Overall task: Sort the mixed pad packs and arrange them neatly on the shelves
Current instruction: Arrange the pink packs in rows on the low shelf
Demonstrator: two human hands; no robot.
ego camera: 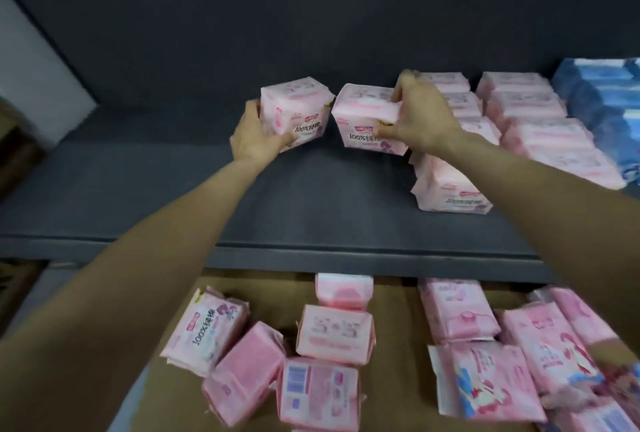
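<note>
Two pink pad packs stand side by side on the dark grey shelf (311, 196). My left hand (254, 135) grips the left pink pack (296, 113) from its left side, thumb on the front. My right hand (420, 115) holds the right pink pack (360, 120) from above and from its right side. Right of them, rows of pink packs (530, 113) lie in order on the shelf, and one more pink pack (448, 189) sits near the shelf's front. Blue packs (602, 92) fill the far right.
Below the shelf, a brown cardboard surface (394, 314) carries several loose pink packs (332, 331) in mixed designs, some lying askew. The shelf's dark back wall (311, 16) rises behind. A pale wall (31, 61) is at the left.
</note>
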